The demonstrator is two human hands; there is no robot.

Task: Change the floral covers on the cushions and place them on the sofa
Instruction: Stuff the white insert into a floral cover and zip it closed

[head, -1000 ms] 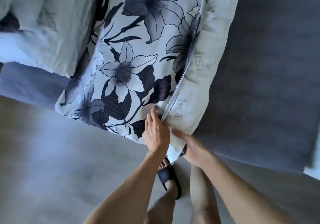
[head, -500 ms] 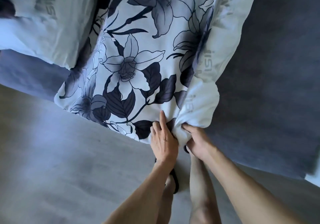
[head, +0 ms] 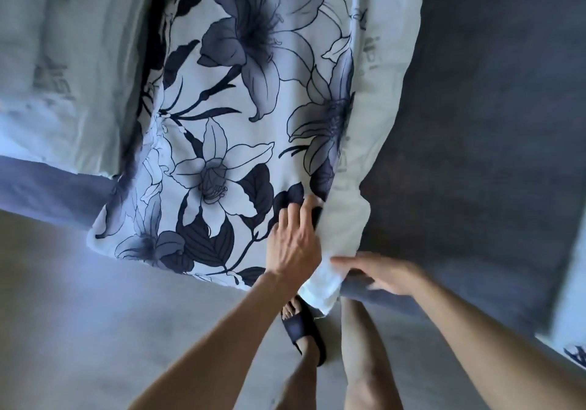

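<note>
A cushion in a white cover printed with dark lilies, the floral cover (head: 241,130), lies on the dark sofa (head: 482,117). Along its right side the cover is open, and the white inner cushion (head: 377,98) bulges out there. My left hand (head: 295,238) lies on the cover at the lower end of the opening, its fingertips curled over the cover's edge. Motion-blurred, my right hand (head: 380,270) holds the inner cushion's lower corner, which hangs past the sofa's front edge.
A second white cushion without a cover (head: 63,60) lies on the sofa at the upper left. Grey floor (head: 95,330) fills the lower left. My foot in a dark slipper (head: 301,327) stands below the cushion. A scrap of floral fabric (head: 578,354) shows at the right edge.
My left hand slid up along the cover's open edge. My right hand moved right and down on the inner cushion's corner. The view came closer to the cushion.
</note>
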